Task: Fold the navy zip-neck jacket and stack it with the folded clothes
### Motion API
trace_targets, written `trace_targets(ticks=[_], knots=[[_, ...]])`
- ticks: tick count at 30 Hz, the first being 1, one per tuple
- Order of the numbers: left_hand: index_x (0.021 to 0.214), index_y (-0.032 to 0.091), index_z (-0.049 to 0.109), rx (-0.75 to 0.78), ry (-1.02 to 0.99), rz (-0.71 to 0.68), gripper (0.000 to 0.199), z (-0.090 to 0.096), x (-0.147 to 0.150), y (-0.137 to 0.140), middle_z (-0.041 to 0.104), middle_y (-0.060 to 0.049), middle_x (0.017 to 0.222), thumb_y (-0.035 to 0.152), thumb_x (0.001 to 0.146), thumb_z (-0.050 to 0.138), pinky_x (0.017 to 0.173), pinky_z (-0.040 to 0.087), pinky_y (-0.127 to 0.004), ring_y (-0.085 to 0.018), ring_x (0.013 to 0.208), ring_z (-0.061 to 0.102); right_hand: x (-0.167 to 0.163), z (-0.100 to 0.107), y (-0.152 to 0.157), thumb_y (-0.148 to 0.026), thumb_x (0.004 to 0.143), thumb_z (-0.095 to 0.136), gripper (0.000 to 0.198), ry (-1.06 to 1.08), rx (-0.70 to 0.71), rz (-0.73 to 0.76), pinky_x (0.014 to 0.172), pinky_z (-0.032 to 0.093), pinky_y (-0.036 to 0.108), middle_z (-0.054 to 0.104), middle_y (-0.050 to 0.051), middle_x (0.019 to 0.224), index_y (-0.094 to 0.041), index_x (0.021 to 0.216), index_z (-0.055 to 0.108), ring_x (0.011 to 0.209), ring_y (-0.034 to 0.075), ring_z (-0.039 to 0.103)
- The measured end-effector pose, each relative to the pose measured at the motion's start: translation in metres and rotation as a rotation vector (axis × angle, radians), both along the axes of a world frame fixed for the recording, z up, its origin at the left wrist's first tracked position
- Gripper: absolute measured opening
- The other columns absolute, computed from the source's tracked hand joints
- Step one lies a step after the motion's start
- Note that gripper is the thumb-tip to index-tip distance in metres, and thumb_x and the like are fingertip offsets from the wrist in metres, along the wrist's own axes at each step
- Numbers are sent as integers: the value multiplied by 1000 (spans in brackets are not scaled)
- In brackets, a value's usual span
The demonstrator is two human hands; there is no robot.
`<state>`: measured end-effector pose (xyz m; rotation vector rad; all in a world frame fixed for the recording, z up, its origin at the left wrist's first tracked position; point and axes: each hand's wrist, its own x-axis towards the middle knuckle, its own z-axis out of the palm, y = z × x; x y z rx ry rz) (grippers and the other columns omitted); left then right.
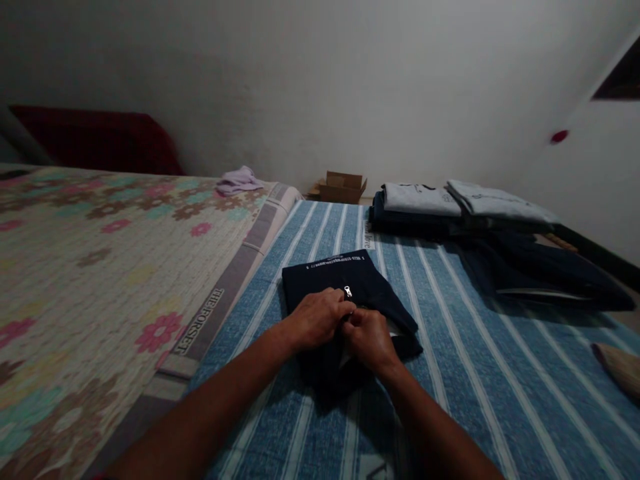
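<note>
Left hand [320,313]: fingers curled, pinching the garment [375,290]. Right hand [371,337]: likewise, at the left's four o'clock; the paired pinch seemingly controls one small section of cloth. Garment: beneath both hands on the striped cover [465,373], laid flat presumably for firm support; navy, folded, pale lettering along the twelve o'clock edge, small white mark near the fingers, pale inner cloth at four o'clock. Pile [423,201]: two o'clock, stacked clothes, likely set aside for working room.

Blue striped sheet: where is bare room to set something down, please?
Free: the sheet between the folded navy garment and the stacked clothes, widening toward the near right. Crowded: far right, and around left hand and right hand.
</note>
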<state>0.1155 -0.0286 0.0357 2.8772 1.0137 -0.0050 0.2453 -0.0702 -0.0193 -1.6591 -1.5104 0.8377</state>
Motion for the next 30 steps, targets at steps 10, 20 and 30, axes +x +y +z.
trace_targets(ticks=[10,20,30], knots=[[90,23,61,-100,-30,-38,25,5,4,10,60,-2,85,11,74,46,65,40,-26,-18,80,57,2,-4,0,-21,68,55,17,90,-48,-2,40,28,19,53,-2,46,-17,52,52,44,11,49],[84,23,66,-281,-91,4,27,0,7,19,63,2,81,6,67,53,61,38,-20,-14,77,58,3,-2,-2,-23,71,57,17,-8,-60,8,44,31,20,56,0,51,-17,55,54,49,12,52],[82,17,61,-336,-170,-21,31,-2,0,27,63,1,85,1,58,49,71,41,-20,-14,82,58,15,19,-20,-38,75,61,26,-200,-173,302,44,25,21,56,0,51,-17,59,63,47,11,48]])
